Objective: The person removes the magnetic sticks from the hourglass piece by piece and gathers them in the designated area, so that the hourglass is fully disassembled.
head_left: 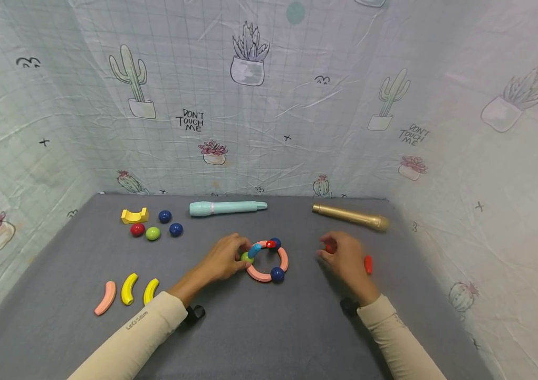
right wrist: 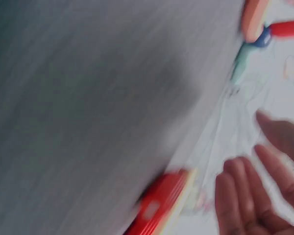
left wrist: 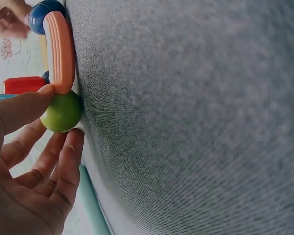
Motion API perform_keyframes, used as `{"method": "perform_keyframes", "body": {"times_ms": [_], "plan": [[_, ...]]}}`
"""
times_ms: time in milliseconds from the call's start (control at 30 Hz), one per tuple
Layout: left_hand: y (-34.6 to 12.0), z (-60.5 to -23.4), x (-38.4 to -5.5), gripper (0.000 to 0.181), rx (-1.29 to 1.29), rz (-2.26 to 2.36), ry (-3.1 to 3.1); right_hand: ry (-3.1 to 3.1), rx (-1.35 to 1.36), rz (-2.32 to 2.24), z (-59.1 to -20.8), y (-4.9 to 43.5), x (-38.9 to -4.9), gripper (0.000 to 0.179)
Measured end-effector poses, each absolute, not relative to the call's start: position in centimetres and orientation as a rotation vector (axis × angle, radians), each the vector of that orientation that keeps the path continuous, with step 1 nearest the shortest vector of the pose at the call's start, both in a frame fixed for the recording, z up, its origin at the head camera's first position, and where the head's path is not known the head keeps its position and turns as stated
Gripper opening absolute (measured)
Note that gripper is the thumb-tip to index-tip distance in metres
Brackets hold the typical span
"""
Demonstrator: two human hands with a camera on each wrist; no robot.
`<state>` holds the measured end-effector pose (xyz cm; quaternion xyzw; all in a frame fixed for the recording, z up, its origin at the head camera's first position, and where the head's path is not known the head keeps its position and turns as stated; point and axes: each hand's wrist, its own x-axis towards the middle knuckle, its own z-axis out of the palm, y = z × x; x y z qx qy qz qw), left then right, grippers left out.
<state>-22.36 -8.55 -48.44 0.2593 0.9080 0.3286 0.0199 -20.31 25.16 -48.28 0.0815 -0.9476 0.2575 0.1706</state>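
Note:
My left hand pinches a green ball between thumb and fingertips. That ball joins a ring of curved salmon pieces and blue balls on the table. A light blue stick rises from the green ball, and a red stick stands at the ring's far blue ball. Right of the ring, my right hand hovers over the table with bent, spread fingers and nothing held. One red piece shows by its fingertips, another red piece beside the hand; the right wrist view is blurred.
Red, green and blue balls and a yellow saddle-shaped block lie back left. Curved yellow pieces and a salmon one are front left. A mint microphone and a gold microphone lie near the cloth backdrop.

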Motion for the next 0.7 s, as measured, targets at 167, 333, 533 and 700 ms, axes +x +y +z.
{"method": "perform_keyframes", "body": {"times_ms": [167,333,533,700], "plan": [[-8.6,-48.5,-22.4,0.03,0.775,1.022,2.814,-2.672,0.522,1.015,-48.1,20.8,-20.8,0.039],[-8.4,-48.5,-22.5,0.029,0.777,1.031,2.815,-2.697,0.634,1.103,-48.1,17.4,-21.6,0.035],[-8.2,-48.6,-22.6,0.027,0.802,1.013,2.832,-2.721,0.527,1.166,-48.2,16.0,-22.5,0.023],[-8.2,-48.6,-22.6,0.026,0.761,1.016,2.826,-2.73,0.416,1.35,-48.4,16.1,-23.1,0.017]]}}
